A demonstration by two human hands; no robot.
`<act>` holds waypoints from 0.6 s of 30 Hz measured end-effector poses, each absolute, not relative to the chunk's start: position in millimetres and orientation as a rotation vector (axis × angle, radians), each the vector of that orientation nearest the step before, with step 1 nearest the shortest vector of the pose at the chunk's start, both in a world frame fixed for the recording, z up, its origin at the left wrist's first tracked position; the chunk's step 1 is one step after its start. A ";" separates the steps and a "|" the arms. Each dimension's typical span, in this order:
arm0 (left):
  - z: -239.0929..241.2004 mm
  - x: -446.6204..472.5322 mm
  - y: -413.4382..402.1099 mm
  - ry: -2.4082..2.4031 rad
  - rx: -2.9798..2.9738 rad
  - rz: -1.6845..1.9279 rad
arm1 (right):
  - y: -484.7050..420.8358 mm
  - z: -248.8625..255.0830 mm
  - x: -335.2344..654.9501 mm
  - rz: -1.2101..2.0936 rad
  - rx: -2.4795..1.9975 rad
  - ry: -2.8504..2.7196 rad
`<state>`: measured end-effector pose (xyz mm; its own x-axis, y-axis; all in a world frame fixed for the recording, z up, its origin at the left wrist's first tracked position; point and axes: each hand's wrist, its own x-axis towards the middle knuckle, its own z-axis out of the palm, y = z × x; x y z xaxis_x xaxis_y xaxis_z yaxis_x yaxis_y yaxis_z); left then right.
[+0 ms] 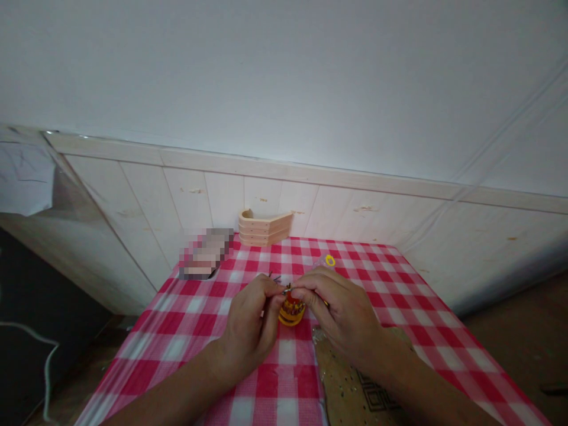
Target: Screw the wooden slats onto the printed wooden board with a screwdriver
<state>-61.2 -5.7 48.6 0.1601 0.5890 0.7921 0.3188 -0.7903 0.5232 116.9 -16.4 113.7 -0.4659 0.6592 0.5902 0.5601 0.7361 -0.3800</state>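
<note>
My left hand (pixel 254 316) and my right hand (pixel 339 302) meet over the middle of the table, fingertips pinched together. Between them is a small shiny metal piece (pixel 287 290), too small to name more exactly; both hands grip it. Just below the fingertips stands a round yellow-orange container (pixel 291 318) with small dark things inside, partly hidden by the fingers. Beneath my right forearm lies a flat brown sheet (pixel 344 390) with a dark square line pattern and a shiny clear edge.
A red-and-white checked cloth (pixel 177 352) covers the table. At the back, by the white panelled wall, stands a pale wooden boat-shaped piece (pixel 265 232). A blurred-out flat object (pixel 206 254) lies back left. A yellow ring (pixel 330 260) sits beyond my right hand.
</note>
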 end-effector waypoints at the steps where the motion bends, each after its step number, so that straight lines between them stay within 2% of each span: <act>1: 48.9 -61.2 -5.6 0.886 2.198 1.677 | -16.5 113.8 116.8 0.157 -0.907 -2.187; 18: 49.1 -64.3 -2.3 0.885 2.385 1.655 | -20.5 106.6 117.9 -0.246 -0.728 -2.344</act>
<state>-64.3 -2.3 49.1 0.2376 0.5153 0.8235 0.3991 -0.8246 0.4009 117.9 -20.5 106.6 -0.6257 0.4375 0.6459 0.5619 0.8271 -0.0159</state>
